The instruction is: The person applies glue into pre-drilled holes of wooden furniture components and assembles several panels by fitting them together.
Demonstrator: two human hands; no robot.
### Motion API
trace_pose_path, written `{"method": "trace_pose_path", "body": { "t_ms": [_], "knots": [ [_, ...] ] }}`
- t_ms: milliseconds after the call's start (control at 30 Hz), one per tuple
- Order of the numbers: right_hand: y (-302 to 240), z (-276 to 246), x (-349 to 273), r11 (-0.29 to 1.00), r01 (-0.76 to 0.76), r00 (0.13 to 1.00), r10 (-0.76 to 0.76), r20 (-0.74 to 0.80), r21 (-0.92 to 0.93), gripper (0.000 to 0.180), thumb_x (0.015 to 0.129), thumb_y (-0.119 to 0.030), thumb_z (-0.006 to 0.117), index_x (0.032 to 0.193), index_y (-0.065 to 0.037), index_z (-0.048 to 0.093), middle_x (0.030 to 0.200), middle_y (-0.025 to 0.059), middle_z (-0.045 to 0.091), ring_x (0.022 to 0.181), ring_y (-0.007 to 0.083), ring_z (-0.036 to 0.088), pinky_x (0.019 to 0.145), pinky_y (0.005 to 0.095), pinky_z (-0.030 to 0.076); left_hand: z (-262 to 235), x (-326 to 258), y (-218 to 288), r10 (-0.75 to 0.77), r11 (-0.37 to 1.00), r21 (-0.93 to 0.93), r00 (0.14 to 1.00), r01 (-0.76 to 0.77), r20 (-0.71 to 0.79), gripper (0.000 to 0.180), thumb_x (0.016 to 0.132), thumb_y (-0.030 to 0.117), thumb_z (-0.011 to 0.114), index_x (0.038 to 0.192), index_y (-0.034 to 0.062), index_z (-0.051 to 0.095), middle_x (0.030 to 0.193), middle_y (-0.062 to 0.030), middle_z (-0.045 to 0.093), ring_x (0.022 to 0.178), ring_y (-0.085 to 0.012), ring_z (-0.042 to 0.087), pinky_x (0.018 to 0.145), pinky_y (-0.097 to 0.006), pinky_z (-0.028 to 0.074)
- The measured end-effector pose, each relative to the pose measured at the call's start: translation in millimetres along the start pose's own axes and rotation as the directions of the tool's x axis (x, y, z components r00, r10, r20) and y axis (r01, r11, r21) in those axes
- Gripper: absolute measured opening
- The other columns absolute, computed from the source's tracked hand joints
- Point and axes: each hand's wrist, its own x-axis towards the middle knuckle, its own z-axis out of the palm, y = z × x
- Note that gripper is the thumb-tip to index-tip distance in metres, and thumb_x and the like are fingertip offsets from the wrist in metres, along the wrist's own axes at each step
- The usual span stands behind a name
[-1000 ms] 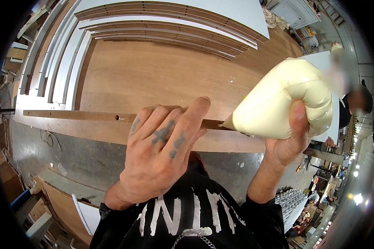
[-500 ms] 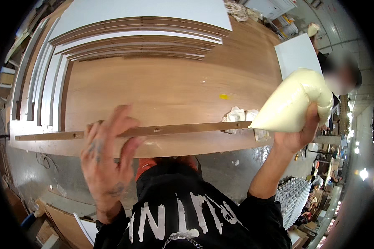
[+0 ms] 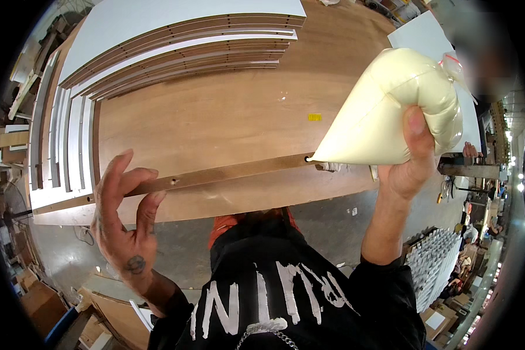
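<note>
My right hand (image 3: 411,160) squeezes a clear cone-shaped bag full of cream-coloured glue (image 3: 391,114). The bag's tip sits at a hole near the right end of a long narrow wooden panel edge (image 3: 227,173) that stands along the near side of a brown workbench (image 3: 216,116). Farther left, my left hand (image 3: 125,216) rests against that same edge with fingers spread and curled over it. Another small hole shows in the edge just right of the fingers.
White-faced panels (image 3: 181,41) lie stacked at the back of the bench, and more stand on edge along its left side (image 3: 64,146). A white board (image 3: 426,41) lies at the right. A small yellow tag (image 3: 314,117) lies on the bench. Grey floor below.
My left hand slid left along the panel edge and now rests near its left part. The glue bag tipped down, its tip now at a hole in the edge.
</note>
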Motion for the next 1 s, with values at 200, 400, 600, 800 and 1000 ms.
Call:
{"method": "trace_pose_path", "body": {
  "t_ms": [200,400,600,800,1000],
  "knots": [
    [-1,-1,2,0.998,0.004,1.000,-0.004,0.010,-0.056,0.050,0.072,-0.002,0.067,0.120,0.004,0.052,0.109,0.0117,0.061,0.098,0.0185,0.059,0.087,0.0300,0.047,-3,-1,-3,-0.012,1.000,-0.014,0.999,0.013,0.047,0.045,0.079,0.017,0.068,0.121,0.0067,0.054,0.099,-0.0066,0.065,0.088,-0.0172,0.063,0.084,-0.033,0.050],
    [-1,3,1,0.998,0.045,0.999,-0.045,-0.005,-0.054,0.049,0.071,-0.003,0.067,0.118,0.005,0.053,0.108,0.0121,0.061,0.097,0.0186,0.059,0.086,0.0298,0.046,-4,-1,-4,-0.013,1.000,-0.015,0.998,0.014,0.069,0.045,0.081,0.017,0.067,0.123,0.0055,0.052,0.102,-0.0063,0.065,0.091,-0.0181,0.063,0.087,-0.034,0.049],
    [-2,5,2,0.995,0.046,0.999,-0.047,-0.012,-0.089,0.051,0.070,-0.005,0.069,0.117,0.005,0.054,0.108,0.0127,0.061,0.098,0.0200,0.059,0.088,0.0316,0.046,-3,0,-5,-0.012,1.000,0.008,0.998,0.012,0.068,0.048,0.081,0.017,0.067,0.125,0.0083,0.051,0.096,-0.0039,0.066,0.090,-0.0166,0.063,0.087,-0.034,0.050],
    [3,-3,1,0.992,0.080,0.997,-0.079,0.013,-0.101,0.051,0.070,-0.004,0.071,0.117,0.006,0.054,0.109,0.0143,0.061,0.098,0.0213,0.060,0.088,0.0325,0.047,-3,0,-4,-0.007,1.000,0.011,0.998,0.006,0.061,0.048,0.080,0.016,0.067,0.125,0.0095,0.052,0.096,-0.0040,0.066,0.089,-0.0161,0.063,0.084,-0.034,0.051],
    [-4,-15,6,0.978,0.083,0.996,-0.089,-0.027,-0.189,0.053,0.073,-0.006,0.067,0.122,0.006,0.049,0.111,0.0155,0.060,0.099,0.0230,0.061,0.088,0.0342,0.048,-1,2,2,0.012,1.000,0.013,1.000,-0.013,0.028,0.050,0.078,0.014,0.069,0.125,0.0088,0.052,0.091,-0.0052,0.067,0.084,-0.0162,0.065,0.082,-0.034,0.050]
  ]
}}
